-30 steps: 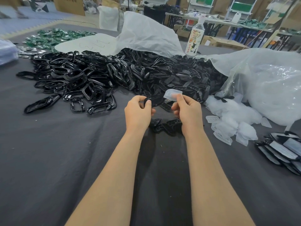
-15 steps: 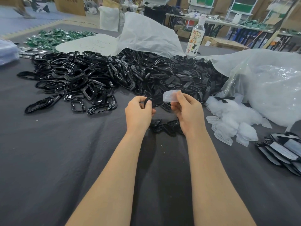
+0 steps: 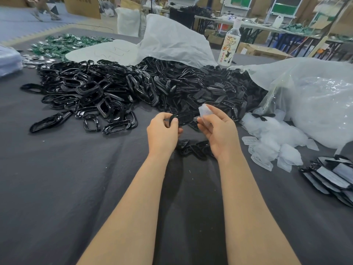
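Note:
My left hand [image 3: 163, 131] pinches a small black plastic part [image 3: 183, 118] by its left end, above the dark grey table [image 3: 76, 188]. Close to its right, my right hand [image 3: 219, 131] holds a small translucent white insert [image 3: 204, 111] between thumb and fingers, tilted up just over the black part. A few more black parts [image 3: 194, 148] lie on the table under my hands. Behind them spreads a big heap of black parts and frames [image 3: 133, 88].
A pile of white inserts [image 3: 271, 136] lies to the right, beside a large clear plastic bag [image 3: 315, 100]. Finished black-and-white pieces [image 3: 332, 176] are stacked at the far right. A bottle [image 3: 229, 48], white sheeting [image 3: 172, 41] and green boards [image 3: 63, 43] stand further back.
My right hand has turned the white insert upward and drawn it a little to the right of the black part. The left hand keeps its grip in nearly the same spot.

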The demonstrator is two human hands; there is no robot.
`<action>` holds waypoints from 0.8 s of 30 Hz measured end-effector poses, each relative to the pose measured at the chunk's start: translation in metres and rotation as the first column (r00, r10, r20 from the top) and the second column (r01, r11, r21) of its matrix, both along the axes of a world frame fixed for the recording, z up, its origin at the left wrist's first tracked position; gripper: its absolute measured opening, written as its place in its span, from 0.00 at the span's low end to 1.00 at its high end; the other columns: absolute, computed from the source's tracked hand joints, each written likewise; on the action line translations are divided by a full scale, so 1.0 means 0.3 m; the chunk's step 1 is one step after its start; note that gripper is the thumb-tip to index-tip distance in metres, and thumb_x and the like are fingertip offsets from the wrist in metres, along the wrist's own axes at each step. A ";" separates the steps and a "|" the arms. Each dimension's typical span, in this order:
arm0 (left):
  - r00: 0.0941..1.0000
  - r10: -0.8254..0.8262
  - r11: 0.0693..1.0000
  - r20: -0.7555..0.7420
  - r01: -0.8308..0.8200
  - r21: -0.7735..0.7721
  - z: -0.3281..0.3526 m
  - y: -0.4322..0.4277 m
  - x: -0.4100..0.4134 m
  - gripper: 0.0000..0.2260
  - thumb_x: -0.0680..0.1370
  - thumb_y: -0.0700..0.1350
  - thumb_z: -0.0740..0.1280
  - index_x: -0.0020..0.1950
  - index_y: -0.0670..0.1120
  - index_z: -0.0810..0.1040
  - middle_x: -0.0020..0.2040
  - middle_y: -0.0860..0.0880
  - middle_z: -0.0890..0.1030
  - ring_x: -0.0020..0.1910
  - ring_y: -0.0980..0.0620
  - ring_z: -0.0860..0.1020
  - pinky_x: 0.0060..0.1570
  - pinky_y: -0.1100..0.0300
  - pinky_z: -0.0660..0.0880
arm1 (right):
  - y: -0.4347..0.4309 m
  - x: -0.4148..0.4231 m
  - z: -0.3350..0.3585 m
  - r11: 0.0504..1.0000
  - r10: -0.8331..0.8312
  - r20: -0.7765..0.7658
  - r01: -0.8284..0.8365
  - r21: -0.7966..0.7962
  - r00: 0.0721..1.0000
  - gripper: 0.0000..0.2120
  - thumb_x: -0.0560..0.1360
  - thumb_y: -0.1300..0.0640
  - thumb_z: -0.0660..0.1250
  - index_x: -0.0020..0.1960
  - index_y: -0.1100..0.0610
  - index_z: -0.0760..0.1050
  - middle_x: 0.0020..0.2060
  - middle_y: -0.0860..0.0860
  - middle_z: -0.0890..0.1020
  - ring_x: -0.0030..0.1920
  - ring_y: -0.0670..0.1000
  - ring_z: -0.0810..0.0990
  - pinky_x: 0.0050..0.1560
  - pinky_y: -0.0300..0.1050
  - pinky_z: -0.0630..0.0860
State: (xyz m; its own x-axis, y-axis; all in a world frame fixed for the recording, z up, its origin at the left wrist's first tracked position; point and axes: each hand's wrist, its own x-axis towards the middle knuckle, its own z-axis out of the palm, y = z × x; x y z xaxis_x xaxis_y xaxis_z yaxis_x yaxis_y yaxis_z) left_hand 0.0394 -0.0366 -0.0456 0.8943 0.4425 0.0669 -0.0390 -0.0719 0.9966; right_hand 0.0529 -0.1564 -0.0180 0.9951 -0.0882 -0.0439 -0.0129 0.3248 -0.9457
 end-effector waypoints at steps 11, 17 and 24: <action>1.000 -0.008 1.000 -0.005 0.008 0.003 0.002 -0.001 -0.002 0.04 0.80 0.39 0.63 0.53 0.44 0.76 0.41 0.47 0.81 0.32 0.60 0.80 0.40 0.64 0.80 | -0.006 0.017 -0.020 0.999 -0.021 0.068 0.020 0.026 0.997 0.23 0.74 0.73 0.64 0.65 0.55 0.69 0.40 0.55 0.79 0.44 0.52 0.82 0.47 0.41 0.81; 1.000 -0.009 1.000 -0.015 0.009 0.013 0.002 -0.001 0.001 0.05 0.80 0.40 0.63 0.54 0.44 0.76 0.40 0.48 0.81 0.32 0.60 0.80 0.42 0.62 0.80 | 0.001 0.025 -0.039 0.933 -0.096 0.153 0.143 -0.330 0.984 0.08 0.79 0.65 0.61 0.52 0.57 0.78 0.42 0.50 0.80 0.45 0.47 0.80 0.45 0.37 0.80; 1.000 -0.004 1.000 -0.009 0.004 0.016 0.002 0.000 0.001 0.05 0.80 0.40 0.63 0.54 0.44 0.76 0.39 0.48 0.81 0.31 0.61 0.79 0.38 0.66 0.79 | 0.000 0.029 -0.044 0.920 -0.169 0.158 0.214 -0.330 0.973 0.07 0.79 0.63 0.63 0.43 0.54 0.75 0.39 0.50 0.80 0.38 0.42 0.81 0.41 0.35 0.79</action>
State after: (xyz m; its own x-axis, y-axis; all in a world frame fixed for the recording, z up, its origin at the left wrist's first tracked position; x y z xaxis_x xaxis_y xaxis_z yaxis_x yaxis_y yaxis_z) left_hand 0.0398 -0.0365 -0.0451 0.8966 0.4380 0.0657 -0.0299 -0.0880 0.9957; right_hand 0.0616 -0.1564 -0.0313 0.9532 -0.2652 0.1454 0.1414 -0.0343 -0.9894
